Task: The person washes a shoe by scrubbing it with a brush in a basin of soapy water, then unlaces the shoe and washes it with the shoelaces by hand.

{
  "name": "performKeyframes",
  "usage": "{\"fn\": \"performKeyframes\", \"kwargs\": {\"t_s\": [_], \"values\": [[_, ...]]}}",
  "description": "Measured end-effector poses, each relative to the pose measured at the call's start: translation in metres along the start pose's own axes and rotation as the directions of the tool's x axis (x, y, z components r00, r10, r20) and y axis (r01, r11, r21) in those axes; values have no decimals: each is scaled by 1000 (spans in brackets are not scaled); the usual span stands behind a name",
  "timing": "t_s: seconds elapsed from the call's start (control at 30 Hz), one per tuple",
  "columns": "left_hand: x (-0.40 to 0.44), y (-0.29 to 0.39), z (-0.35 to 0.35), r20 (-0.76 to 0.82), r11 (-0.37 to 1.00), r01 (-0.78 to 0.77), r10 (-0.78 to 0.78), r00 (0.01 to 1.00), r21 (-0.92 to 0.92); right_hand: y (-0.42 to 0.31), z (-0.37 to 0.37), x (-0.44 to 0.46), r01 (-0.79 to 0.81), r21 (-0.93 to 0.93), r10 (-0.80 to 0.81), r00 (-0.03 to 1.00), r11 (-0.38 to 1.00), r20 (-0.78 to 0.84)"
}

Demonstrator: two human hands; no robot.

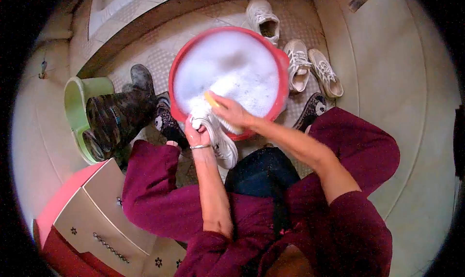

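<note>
My left hand [197, 135] is closed around a white sneaker [223, 146], which is tilted over the near rim of a red basin [282, 66]. Foam covers the sneaker's upper end. Closed on a yellow scrub brush [211, 100], my right hand [233, 114] is right beside the shoe, over the basin's near side. Pale bristles show below that hand, and my fingers hide part of the brush. White suds [227, 59] fill the basin, so whatever lies under them is hidden.
Several light shoes stand right of the basin, among them a white sneaker [297, 66] and a flatter shoe [325, 72]. Camouflage rubber boots [114, 119] lean against a green tub [73, 95] at left. A drawer cabinet [104, 214] is at lower left. A wall [387, 83] bounds the right.
</note>
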State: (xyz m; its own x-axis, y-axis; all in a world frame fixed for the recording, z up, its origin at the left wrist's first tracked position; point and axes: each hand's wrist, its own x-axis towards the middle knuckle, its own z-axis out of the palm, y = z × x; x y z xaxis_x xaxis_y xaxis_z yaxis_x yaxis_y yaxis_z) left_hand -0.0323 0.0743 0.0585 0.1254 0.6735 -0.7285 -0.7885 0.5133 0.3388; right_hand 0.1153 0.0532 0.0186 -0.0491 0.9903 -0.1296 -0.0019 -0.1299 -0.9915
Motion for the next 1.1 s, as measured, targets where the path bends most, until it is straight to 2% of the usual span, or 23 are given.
{"fn": "performKeyframes", "kwargs": {"t_s": [0.07, 0.1, 0.13, 0.17, 0.2, 0.23, 0.27, 0.3, 0.37, 0.43, 0.47, 0.5, 0.57, 0.6, 0.63, 0.7, 0.8, 0.83, 0.9, 0.93, 0.97, 1.03, 1.1], "values": [[2, 7, -6, -16, 997, 10, -12, 1000, -80, -16, 12, -32, -21, -99, 21, 1000, 995, 5], [5, 11, -12, -33, 987, 26, -32, 999, -159, -15, 18, -55, -137, -157, 151, 985, 978, 78], [21, 19, -44, 63, 957, 45, -28, 998, -287, -16, 24, -76, -134, -139, 147, 985, 981, 88], [16, 16, -35, 61, 957, 42, -25, 998, -288, -17, 28, -87, -133, -119, 145, 985, 984, 98], [5, 11, -16, -60, 991, -27, 20, 998, -131, -20, 29, -78, -132, -116, 144, 984, 984, 103], [1, 9, -7, -172, 996, -75, 80, 982, 38, -25, 27, -60, -223, -229, 251, 963, 947, 100], [7, 13, -13, -1, 958, 61, -64, 998, -281, -26, 26, -42, -314, -339, 361, 929, 887, 85], [6, 13, -20, 120, 978, 39, -14, 993, -205, -18, 28, -23, -269, -323, 291, 957, 907, 19], [8, 11, -26, 135, 992, 69, -54, 989, -106, -16, 33, 35, -220, -316, 198, 975, 923, -100], [15, 10, -23, -111, 998, -58, 60, 992, 21, -25, 40, 54, -231, -325, 196, 971, 917, -137], [25, 15, -41, -41, 998, -43, 45, 998, 50, -30, 37, 53, -286, -340, 278, 958, 896, -72], [17, 18, -24, -143, 993, 7, -23, 989, -117, -33, 30, 56, -325, -373, 349, 937, 869, -5], [25, 21, -43, 85, 978, 67, -51, 995, -195, -16, 32, 3, -294, -251, 292, 955, 922, -46], [15, 16, -8, -245, 993, -11, -18, 969, -118, -1, 37, -26, -200, -193, 179, 977, 961, -118], [30, 13, -38, -48, 995, 31, -35, 998, -92, 12, 42, -45, -104, -133, 76, 977, 986, -197], [28, 9, -34, -113, 1000, 16, -17, 993, -13, 1, 35, -38, -159, -180, 132, 979, 971, -152], [27, 25, -38, 131, 905, 190, -151, 980, -381, -7, 27, 29, -288, -222, 290, 957, 931, -22], [26, 31, -45, 113, 919, 157, -123, 986, -362, -8, 32, 47, -367, -223, 391, 918, 903, 72], [4, 14, 16, -266, 996, -26, 4, 964, -81, 1, 35, 49, -404, -188, 416, 909, 895, 29], [2, 17, 0, 242, 988, 132, -109, 964, -78, 5, 32, 48, -448, -168, 452, 892, 878, -17], [3, 14, -16, 253, 987, 138, -114, 961, -79, 8, 29, 42, -445, -174, 448, 894, 878, -27], [-15, 6, 4, 31, 971, -14, 7, 999, 239, 18, 29, 25, -370, 50, 372, 927, 928, -49], [-26, 1, -3, 13, 662, -88, 118, 993, 744, 21, 42, 22, -303, 105, 311, 948, 947, -68]]}}
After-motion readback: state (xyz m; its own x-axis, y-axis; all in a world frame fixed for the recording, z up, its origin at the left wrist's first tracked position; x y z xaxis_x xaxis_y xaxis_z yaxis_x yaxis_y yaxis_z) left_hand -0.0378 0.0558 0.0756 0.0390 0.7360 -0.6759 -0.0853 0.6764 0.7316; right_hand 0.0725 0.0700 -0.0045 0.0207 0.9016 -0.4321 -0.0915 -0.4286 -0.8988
